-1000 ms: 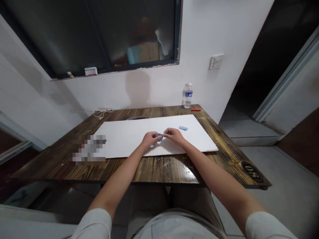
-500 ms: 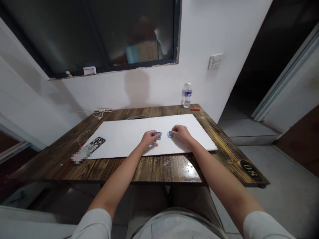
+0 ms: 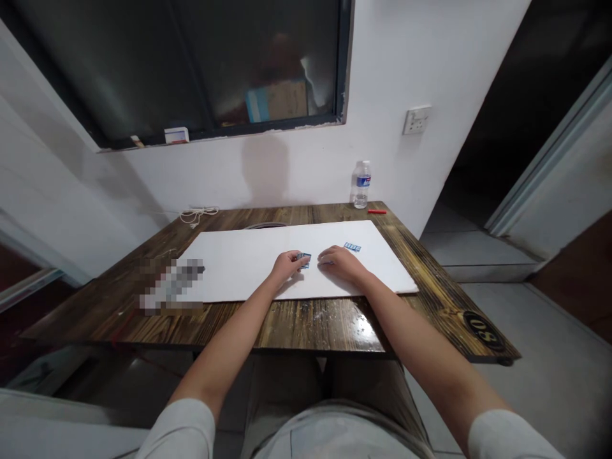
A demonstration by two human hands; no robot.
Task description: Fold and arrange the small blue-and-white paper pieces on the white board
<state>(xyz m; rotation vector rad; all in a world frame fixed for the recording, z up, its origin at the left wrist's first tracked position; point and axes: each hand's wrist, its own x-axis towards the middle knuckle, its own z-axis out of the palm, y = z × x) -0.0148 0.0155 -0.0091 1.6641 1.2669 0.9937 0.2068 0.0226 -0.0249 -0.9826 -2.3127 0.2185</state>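
My left hand [image 3: 287,264] rests on a large white sheet [image 3: 239,264] and pinches a small stack of blue-backed cards [image 3: 303,259]. Close to its right, my right hand [image 3: 337,260] lies on the sheet with fingers curled, empty as far as I can see. A few blue cards [image 3: 352,247] lie face down on the sheet just beyond my right hand.
The sheet covers a dark wooden table [image 3: 296,322] against a white wall. A water bottle [image 3: 361,185] and a red pen [image 3: 377,211] stand at the back right. A white cord [image 3: 197,215] lies at the back left, a blurred object [image 3: 169,287] at the sheet's left edge.
My right hand carried a card away from the stack to the right, left it with the cards on the sheet, and came back toward my left hand.
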